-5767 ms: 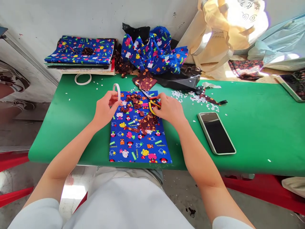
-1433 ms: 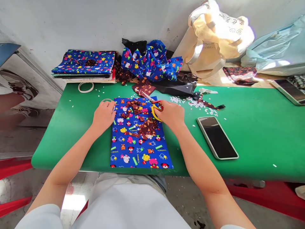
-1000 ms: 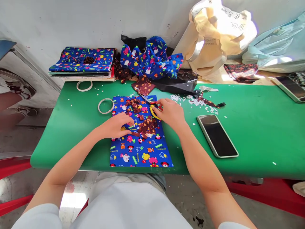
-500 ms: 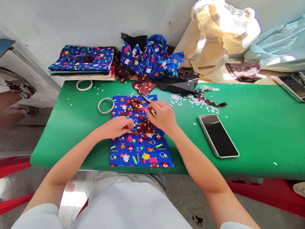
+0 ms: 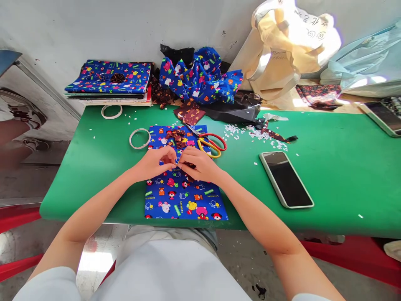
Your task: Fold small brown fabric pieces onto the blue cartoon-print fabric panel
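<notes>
Over a blue cartoon-print cloth [image 5: 178, 196] my left hand [image 5: 158, 162] and my right hand [image 5: 200, 164] meet, fingertips almost touching. Both are closed in a pinch on a small brown fabric scrap, mostly covered by the fingers. More brown scraps with an orange pattern [image 5: 178, 137] lie in a loose heap on the upper part of the cloth, and others show under my right hand. Scissors with one red and one yellow handle [image 5: 213, 144] rest across the cloth's upper right edge, just beyond my right hand, blades pointing away to the left.
Two tape rolls [image 5: 139, 139] lie at left on the green table [image 5: 103, 179]. A phone [image 5: 286, 179] is at right, with white paper bits [image 5: 233, 130] behind it. Along the wall stand folded fabric [image 5: 109, 75], crumpled blue cloth [image 5: 200, 77] and a cream bag [image 5: 275, 54].
My right hand has let go of the scissors, which now lie on the cloth, and has moved down and left to meet my left hand. My left hand has shifted slightly upward.
</notes>
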Demonstrator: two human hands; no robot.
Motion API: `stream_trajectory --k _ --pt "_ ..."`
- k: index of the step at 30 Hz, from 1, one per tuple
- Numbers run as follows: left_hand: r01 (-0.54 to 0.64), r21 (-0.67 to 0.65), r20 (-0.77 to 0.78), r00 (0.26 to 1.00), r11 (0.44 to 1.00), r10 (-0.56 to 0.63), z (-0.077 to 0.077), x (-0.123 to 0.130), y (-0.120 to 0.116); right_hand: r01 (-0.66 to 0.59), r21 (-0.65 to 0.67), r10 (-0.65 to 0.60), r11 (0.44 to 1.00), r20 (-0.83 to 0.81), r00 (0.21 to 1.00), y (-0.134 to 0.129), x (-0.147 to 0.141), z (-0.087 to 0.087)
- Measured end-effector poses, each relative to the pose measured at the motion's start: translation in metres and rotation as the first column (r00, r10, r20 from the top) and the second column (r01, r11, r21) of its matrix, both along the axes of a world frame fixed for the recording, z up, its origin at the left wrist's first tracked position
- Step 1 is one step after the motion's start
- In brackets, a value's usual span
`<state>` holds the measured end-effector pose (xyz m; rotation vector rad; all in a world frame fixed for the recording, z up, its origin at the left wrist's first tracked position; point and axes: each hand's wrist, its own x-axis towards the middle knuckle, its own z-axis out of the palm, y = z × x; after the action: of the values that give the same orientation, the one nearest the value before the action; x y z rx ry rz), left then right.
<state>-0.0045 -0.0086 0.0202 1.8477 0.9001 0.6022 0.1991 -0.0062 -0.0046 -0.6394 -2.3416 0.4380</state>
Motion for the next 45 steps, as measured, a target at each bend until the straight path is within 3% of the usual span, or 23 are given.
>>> stream_trajectory --k 7,11,16,22,27,32,35,37,40,42,45 --pt "-0.152 0.014 0.116 0.982 0.988 0.150 0.001 0.000 0.000 0.083 -0.054 -0.091 0.995 -0.168 0.982 0.001 0.002 -0.002" --pt "-0.201 0.016 0.142 0.970 0.979 0.197 -0.001 0.001 0.000 0.055 -0.099 -0.072 0.994 -0.179 0.981 0.001 0.001 -0.001" --pt "-0.179 0.041 0.126 0.977 0.983 0.173 -0.001 0.002 -0.002 0.022 -0.105 -0.034 0.994 -0.112 0.993 0.000 0.001 0.002" --pt "-0.144 0.067 0.032 0.989 0.987 0.142 0.001 0.006 -0.007 0.104 -0.091 -0.109 0.990 -0.053 0.993 0.000 0.001 0.001" --pt "-0.119 0.101 -0.004 0.993 0.988 0.120 -0.003 0.008 -0.008 0.088 -0.089 -0.093 0.992 -0.055 0.994 -0.001 -0.002 -0.004" --pt "-0.163 0.164 -0.011 0.986 0.973 0.167 -0.002 0.008 -0.008 0.162 -0.227 -0.187 0.960 -0.089 0.978 -0.004 -0.006 -0.005" --pt "-0.283 0.208 0.052 0.959 0.936 0.279 -0.002 0.010 -0.010 0.230 -0.419 -0.304 0.879 -0.120 0.945 -0.006 -0.009 -0.005" --pt "-0.377 0.139 0.136 0.923 0.916 0.359 -0.005 0.013 -0.013 0.230 -0.555 -0.369 0.799 -0.152 0.917 -0.007 -0.013 -0.005" --pt "-0.405 -0.168 0.262 0.861 0.899 0.436 -0.011 0.020 -0.019 0.183 -0.687 -0.443 0.703 -0.221 0.869 -0.008 -0.017 -0.008" --pt "-0.419 -0.331 0.285 0.809 0.845 0.513 -0.014 0.025 -0.023 0.160 -0.724 -0.476 0.671 -0.255 0.842 -0.009 -0.019 -0.011" --pt "-0.432 -0.475 0.273 0.756 0.767 0.595 -0.017 0.031 -0.027 0.148 -0.743 -0.499 0.653 -0.275 0.822 -0.009 -0.020 -0.013"
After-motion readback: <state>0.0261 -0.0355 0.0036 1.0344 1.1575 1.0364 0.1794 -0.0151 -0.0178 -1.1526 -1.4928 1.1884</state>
